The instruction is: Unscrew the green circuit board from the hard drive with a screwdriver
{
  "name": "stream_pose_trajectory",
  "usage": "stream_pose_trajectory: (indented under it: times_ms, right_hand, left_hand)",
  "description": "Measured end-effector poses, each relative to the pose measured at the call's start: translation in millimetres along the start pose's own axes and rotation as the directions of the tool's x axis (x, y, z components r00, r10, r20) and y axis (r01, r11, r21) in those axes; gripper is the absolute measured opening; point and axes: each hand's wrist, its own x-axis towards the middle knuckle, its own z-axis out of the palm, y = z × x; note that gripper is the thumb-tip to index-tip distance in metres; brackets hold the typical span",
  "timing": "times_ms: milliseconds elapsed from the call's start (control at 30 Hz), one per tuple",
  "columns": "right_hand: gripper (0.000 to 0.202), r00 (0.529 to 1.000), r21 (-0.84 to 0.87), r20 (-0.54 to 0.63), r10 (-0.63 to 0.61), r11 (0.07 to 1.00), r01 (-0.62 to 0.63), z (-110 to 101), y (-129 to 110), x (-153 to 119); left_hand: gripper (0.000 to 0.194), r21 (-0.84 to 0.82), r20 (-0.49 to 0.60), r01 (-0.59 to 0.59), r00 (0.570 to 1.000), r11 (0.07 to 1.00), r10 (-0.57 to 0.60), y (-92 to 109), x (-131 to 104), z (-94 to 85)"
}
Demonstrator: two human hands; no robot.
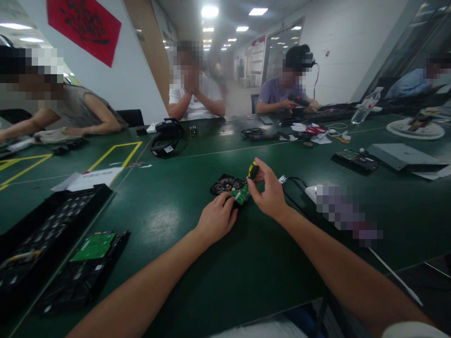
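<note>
On green tabletop [183, 272], centre: 1 HDD [223, 183] w/ green PCB [242, 194]. L hand [216, 216]: fingers bent over HDD's near edge, gripping. R hand [270, 190]: fingers closed on yellow-black screwdriver [252, 170], approx. upright at PCB. Status: looks mid-job; PCB on HDD; screws left, can't tell.

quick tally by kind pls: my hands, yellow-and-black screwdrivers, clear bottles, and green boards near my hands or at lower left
Hands: 2 (left hand, right hand)
Screwdriver: 1
Clear bottle: 1
Green boards: 2 (near board, lower-left board)
Total: 6
</note>
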Motion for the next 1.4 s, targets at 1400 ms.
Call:
stream_pose_trajectory:
  times_ms: [1400]
  right_hand:
    - [0.069, 0.999, -0.019, 0.02, -0.026, 0.999, 0.027, -0.5, 2.6, 0.5]
  left_hand:
    - [0.04, 0.047, 0.054, -0.08, 0.996, 0.996, 0.077, -4.4, 1.1, -1.2]
